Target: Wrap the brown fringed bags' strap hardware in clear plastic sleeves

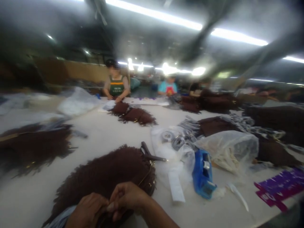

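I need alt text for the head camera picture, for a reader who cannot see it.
The left hand and right hand pinch the near edge of a shaggy brown fabric piece on a table. Scissors, a blue tape dispenser and plastic bags lie beyond it.

a long pale table (114, 139) carries everything. at its near edge lies a brown fringed pile (106, 174), with dark scissors (149, 153) at the pile's far side. a second fringed heap (33, 145) sits at the left edge, a third heap (135, 115) toward the far edge, and darker heaps (273, 126) along the right edge. right of the middle lie tape rolls (173, 141), a clear plastic bag (228, 150), a blue tape dispenser (201, 174) and a white strip (176, 186). purple labels (280, 186) lie by the near right corner.
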Demonstrator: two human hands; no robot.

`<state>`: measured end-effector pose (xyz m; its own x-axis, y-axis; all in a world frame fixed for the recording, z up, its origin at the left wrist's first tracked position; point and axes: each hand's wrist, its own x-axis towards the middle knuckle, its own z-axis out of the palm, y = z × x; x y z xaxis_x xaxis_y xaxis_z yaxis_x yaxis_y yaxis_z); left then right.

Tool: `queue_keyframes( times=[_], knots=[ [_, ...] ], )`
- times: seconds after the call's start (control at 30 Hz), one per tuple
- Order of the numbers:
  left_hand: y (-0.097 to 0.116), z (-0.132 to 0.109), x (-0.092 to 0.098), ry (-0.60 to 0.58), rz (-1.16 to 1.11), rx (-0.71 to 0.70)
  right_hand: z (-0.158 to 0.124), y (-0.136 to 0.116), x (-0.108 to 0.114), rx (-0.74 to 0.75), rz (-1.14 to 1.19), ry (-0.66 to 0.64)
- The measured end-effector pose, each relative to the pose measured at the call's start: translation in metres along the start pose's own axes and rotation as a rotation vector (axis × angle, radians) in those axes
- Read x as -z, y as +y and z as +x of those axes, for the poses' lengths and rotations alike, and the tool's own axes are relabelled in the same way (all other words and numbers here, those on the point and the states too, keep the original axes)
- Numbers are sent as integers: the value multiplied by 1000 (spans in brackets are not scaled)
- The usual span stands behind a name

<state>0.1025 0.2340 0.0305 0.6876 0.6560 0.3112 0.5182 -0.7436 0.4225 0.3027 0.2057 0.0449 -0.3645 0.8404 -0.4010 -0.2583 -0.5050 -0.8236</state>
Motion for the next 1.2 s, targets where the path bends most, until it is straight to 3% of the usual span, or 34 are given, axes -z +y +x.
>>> queue_keyframes(
  times=[0.13, 0.23, 0.77, 1.03, 1.13, 1.2],
  knots=[
    [29, 5, 13, -5, 5, 131, -7, -3, -8, 39, -56, 35],
    [38, 9, 19, 19, 13, 175, -10, -5, -12, 67, -112, 78],
    [39, 4, 21, 33, -17, 199, -16, 8, -23, 246, -264, 187],
    [40, 8, 18, 7, 44, 214, -8, 5, -17, 162, -270, 110],
    [40, 10, 31, -8, -36, 171, -10, 7, -19, 215, -258, 141],
    [39, 4, 47, 63, -91, 175, -13, 10, -20, 249, -257, 161]
  ],
)
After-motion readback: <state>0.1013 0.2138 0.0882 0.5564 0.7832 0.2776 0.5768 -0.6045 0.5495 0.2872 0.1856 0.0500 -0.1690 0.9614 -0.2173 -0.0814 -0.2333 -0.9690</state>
